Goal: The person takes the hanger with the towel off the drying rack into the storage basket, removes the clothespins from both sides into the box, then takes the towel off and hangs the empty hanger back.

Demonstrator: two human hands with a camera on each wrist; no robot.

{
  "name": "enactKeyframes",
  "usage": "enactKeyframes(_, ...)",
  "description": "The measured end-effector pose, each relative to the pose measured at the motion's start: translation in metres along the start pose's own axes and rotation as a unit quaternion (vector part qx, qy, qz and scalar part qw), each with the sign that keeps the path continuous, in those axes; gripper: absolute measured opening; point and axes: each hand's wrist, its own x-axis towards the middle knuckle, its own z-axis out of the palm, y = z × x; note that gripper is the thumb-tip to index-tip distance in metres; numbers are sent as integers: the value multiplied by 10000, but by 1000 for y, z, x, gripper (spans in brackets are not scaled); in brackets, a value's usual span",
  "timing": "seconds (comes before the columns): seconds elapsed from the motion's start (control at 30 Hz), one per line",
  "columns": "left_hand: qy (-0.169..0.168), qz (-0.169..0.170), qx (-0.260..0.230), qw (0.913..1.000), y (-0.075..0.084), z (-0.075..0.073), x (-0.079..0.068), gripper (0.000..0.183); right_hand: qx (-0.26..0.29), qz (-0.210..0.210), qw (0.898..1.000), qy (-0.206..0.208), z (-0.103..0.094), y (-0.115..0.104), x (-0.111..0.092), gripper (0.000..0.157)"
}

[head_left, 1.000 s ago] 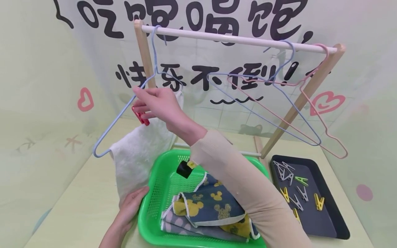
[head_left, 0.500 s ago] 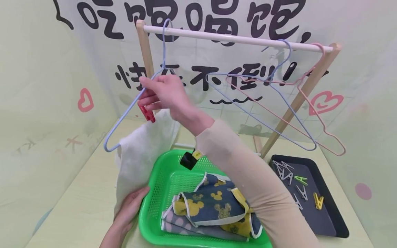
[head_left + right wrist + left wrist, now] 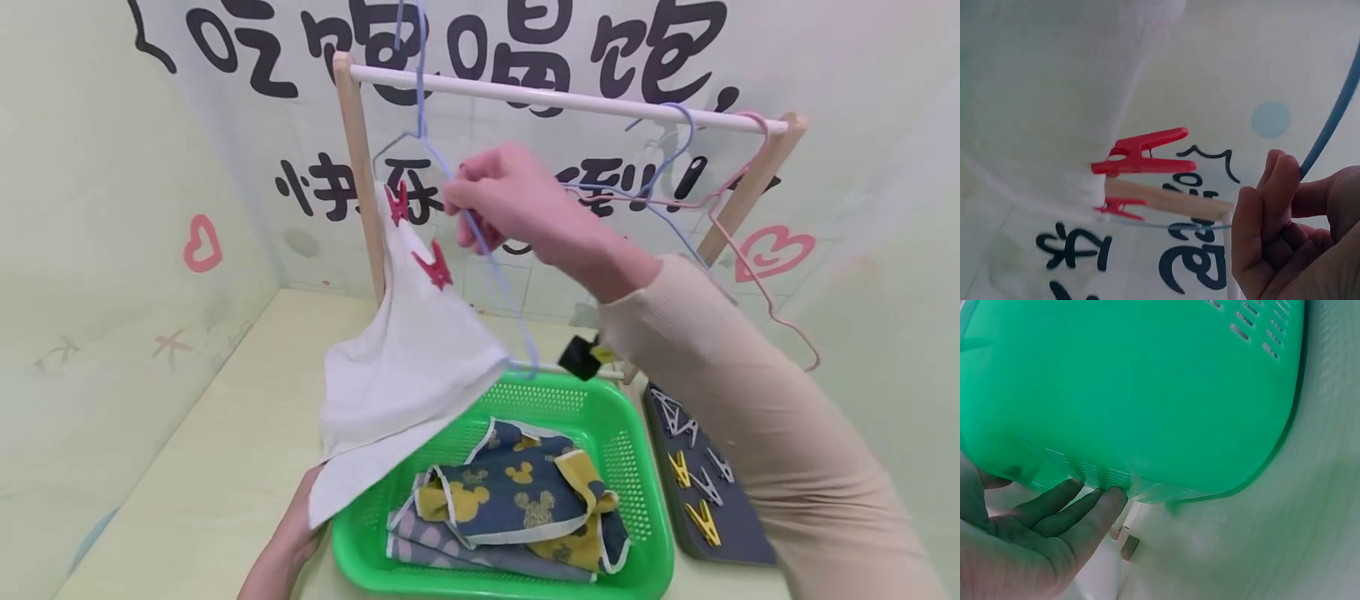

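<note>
I'm seeing the right hand (image 3: 506, 200) pinching the towel's (image 3: 416, 333) hanger (image 3: 1335, 115), the left hand (image 3: 1032, 544) straight-fingered beside the basket's (image 3: 347, 550) left edge.

Laundry corner: clothes rack (image 3: 562, 98), cloth-filled basket (image 3: 660, 533)

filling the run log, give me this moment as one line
right hand: pinches blue hanger; left hand: beside green basket; white cloth: draped on hanger, two red clips attached; basket: printed cloths inside
</note>
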Motion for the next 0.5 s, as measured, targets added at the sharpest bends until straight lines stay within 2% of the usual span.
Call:
enactKeyframes(0.1,-14,-1,-38,10000,2,1,2,27,-1162,-193,9926,312,-16,11,-10,20)
enactKeyframes(0.2,60,-102,138,9998,3,2,3,35,-1846,-362,9796,703,-32,23,-19,21)
enactKeyframes(0.37,65,-57,320,9995,2,4,2,46,-2395,-839,9561,1467,-60,39,-40,21)
enactKeyframes(0.43,3,-35,263,9996,2,5,1,48,-2409,-966,9496,1759,-70,44,-48,21)
enactKeyframes(0.5,-39,-17,209,9998,3,5,1,50,-2456,-1181,9381,2136,-80,49,-56,20)
